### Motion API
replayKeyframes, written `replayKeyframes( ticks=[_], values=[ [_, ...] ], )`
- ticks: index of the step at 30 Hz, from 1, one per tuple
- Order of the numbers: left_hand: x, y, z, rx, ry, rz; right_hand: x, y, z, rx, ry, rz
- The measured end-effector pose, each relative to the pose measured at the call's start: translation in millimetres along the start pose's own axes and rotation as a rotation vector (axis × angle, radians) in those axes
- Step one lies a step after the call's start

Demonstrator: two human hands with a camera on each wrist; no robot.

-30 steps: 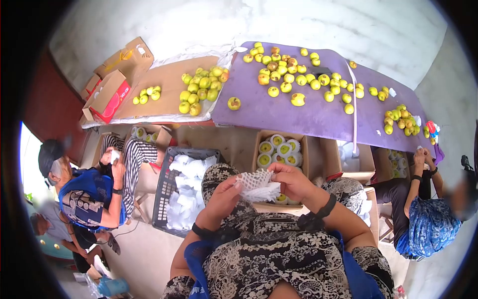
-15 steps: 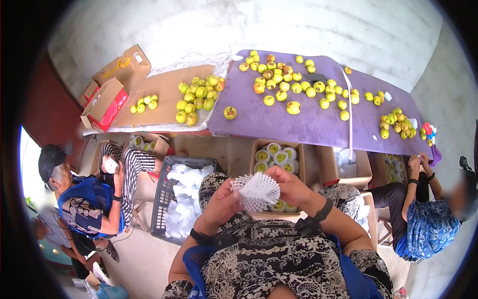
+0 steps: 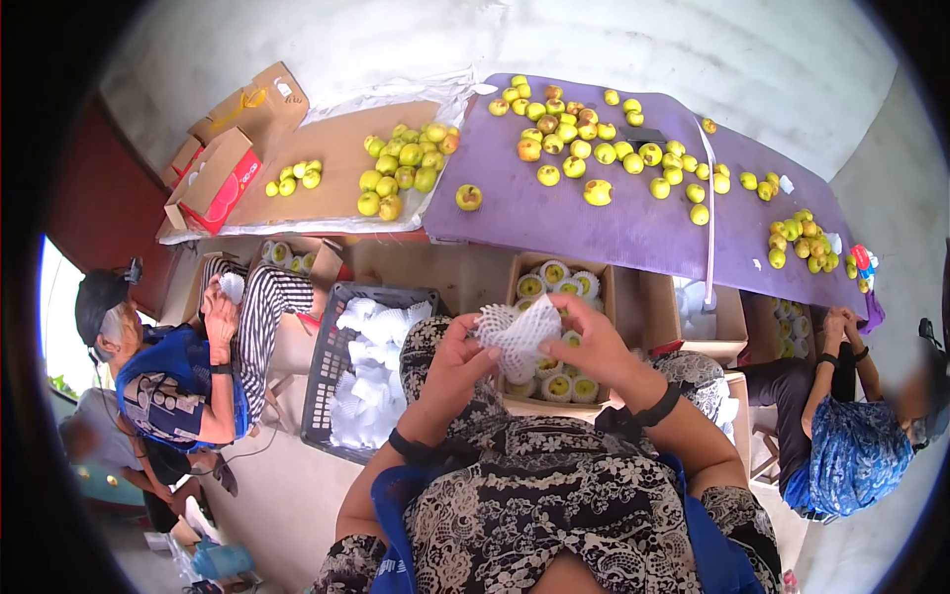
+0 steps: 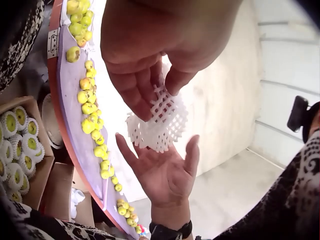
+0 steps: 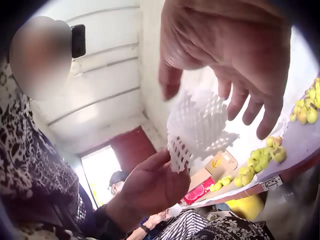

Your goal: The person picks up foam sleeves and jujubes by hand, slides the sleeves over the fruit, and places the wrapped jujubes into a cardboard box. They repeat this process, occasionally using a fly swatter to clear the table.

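Note:
A white foam fruit net (image 3: 522, 339) is held up in front of my lap, its mesh partly spread. My left hand (image 3: 457, 368) pinches one edge of it between thumb and fingers; the left wrist view shows the net (image 4: 162, 122) hanging from that pinch. On the other side is my right hand (image 3: 597, 346), fingers spread and fairly straight. In the right wrist view, the net (image 5: 197, 125) sits between this hand's thumb and fingers. Below the hands, a cardboard box (image 3: 608, 297) contains yellow-green apples (image 3: 557, 387) in white foam nets.
A dark plastic crate (image 3: 319, 401) of white foam nets stands left of my knee. Loose apples (image 3: 597, 192) lie across the purple mat (image 3: 554, 233) ahead, with more apples (image 3: 406, 168) piled on cardboard. A person (image 3: 178, 386) sits at left, another person (image 3: 851, 445) at right.
The foam net has gone from bunched between both hands to opened out. My right hand's fingers have loosened and spread, while the left hand keeps its pinch.

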State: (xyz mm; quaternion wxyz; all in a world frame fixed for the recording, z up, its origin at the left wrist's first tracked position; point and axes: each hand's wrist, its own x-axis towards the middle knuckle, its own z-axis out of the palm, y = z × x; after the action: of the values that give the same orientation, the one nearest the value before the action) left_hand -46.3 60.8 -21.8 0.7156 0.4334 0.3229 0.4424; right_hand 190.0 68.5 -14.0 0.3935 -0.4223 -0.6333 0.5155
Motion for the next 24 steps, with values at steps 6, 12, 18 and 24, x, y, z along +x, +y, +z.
replayKeyframes(
  ticks=[6, 12, 18, 24],
  values=[
    [9, 16, -11, 0.380, 0.075, 0.276, -1, 4, -2, 0.218, -0.003, 0.071],
    [13, 33, 26, 0.944, -0.161, 0.304, 1, -9, 3, 0.105, -0.048, 0.005],
    [15, 31, 4, 0.880, -0.449, -0.251, -8, -30, -17, -0.030, -0.053, 0.157],
    [23, 14, 7, 0.750, -0.369, -0.049, 0, -21, -9, -0.090, -0.120, 0.018]
  ],
)
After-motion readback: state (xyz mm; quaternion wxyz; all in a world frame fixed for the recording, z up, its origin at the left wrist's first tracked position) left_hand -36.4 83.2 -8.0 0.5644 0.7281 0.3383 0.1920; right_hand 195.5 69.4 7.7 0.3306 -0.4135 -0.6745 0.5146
